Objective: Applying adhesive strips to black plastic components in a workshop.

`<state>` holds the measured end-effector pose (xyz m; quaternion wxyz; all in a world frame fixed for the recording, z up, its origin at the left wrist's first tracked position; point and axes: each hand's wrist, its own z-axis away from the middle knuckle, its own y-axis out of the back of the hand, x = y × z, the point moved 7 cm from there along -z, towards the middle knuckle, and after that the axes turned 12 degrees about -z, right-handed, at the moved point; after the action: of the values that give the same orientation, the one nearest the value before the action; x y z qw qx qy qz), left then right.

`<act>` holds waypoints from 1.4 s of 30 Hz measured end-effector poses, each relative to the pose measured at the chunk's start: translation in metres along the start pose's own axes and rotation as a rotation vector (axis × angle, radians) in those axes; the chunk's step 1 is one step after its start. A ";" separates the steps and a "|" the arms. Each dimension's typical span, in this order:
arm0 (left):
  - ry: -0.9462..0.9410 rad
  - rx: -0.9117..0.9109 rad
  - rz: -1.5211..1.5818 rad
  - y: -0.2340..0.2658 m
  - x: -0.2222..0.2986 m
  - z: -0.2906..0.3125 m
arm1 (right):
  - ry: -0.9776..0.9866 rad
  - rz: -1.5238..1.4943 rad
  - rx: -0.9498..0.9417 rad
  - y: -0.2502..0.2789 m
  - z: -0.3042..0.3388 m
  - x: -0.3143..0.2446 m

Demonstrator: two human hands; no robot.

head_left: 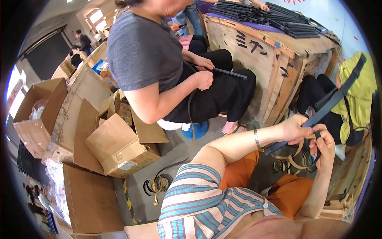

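Evidently the long dark strip (318, 113) looked stiff yet light, pinched near its lower end by the left hand (294, 128) while the right hand (324, 145) closed its fingers around a thin, floppy band (296, 159).

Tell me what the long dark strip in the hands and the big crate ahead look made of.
Dark strip: likely matte rubber or soft plastic; it looks dull and long, held by the left hand and right hand. Crate: raw unfinished wood, with visible grain and plank framing.
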<state>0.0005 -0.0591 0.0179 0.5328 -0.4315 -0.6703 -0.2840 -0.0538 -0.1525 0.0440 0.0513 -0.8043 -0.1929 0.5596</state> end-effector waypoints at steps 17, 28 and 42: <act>0.079 0.105 -0.187 0.009 -0.002 0.001 | -0.028 -0.215 0.049 0.008 -0.003 -0.004; 0.108 0.155 -0.295 0.009 -0.010 -0.002 | 0.264 0.340 0.317 0.040 -0.005 -0.021; 0.134 0.104 -0.239 -0.001 -0.011 -0.002 | 0.324 0.291 0.316 0.043 -0.005 -0.022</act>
<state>0.0014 -0.0639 0.0080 0.5605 -0.3004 -0.6935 -0.3387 -0.0452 -0.2000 0.0525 0.1254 -0.8846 0.0251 0.4484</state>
